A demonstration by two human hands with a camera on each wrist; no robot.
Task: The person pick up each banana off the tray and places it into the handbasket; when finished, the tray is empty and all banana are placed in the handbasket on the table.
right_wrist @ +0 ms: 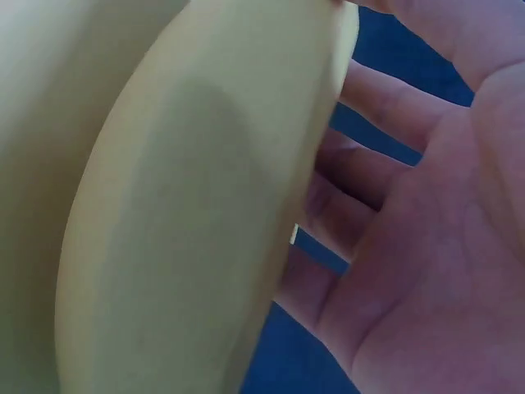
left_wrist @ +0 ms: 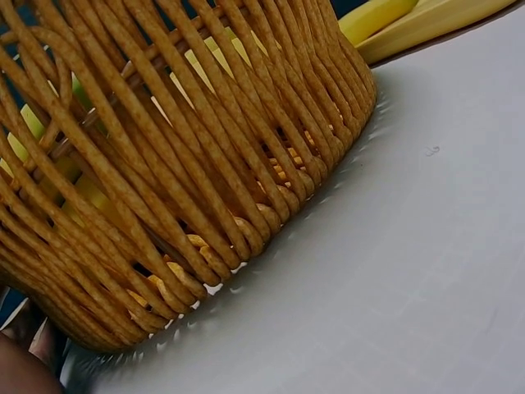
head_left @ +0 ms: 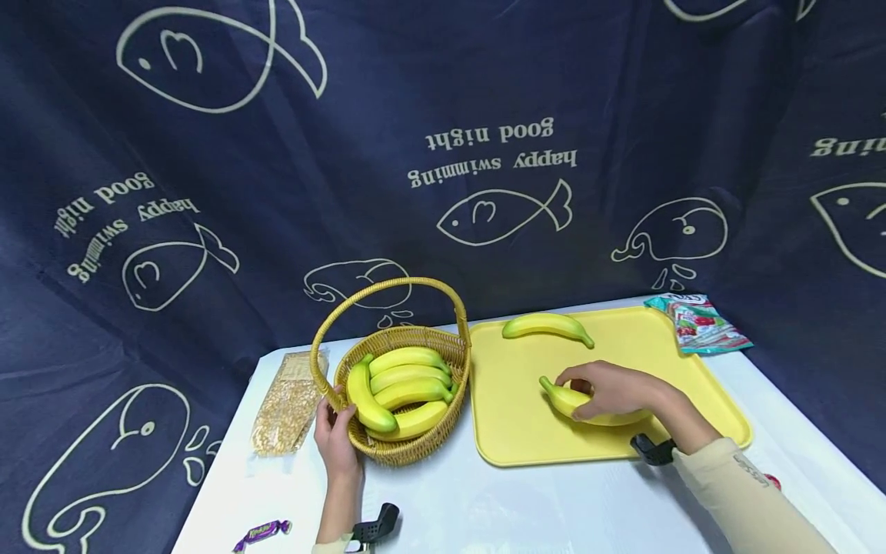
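Banana lies on yellow tray, right hand curled over it. Left hand grips wicker basket left of tray. White table; navy fish-print cloth behind tray.

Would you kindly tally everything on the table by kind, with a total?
Bananas: 6, four in the basket, one loose on the tray, one under the right hand
Basket: 1, left hand on it
Tray: 1
Snack packets: 2
Candy: 1
Total: 11
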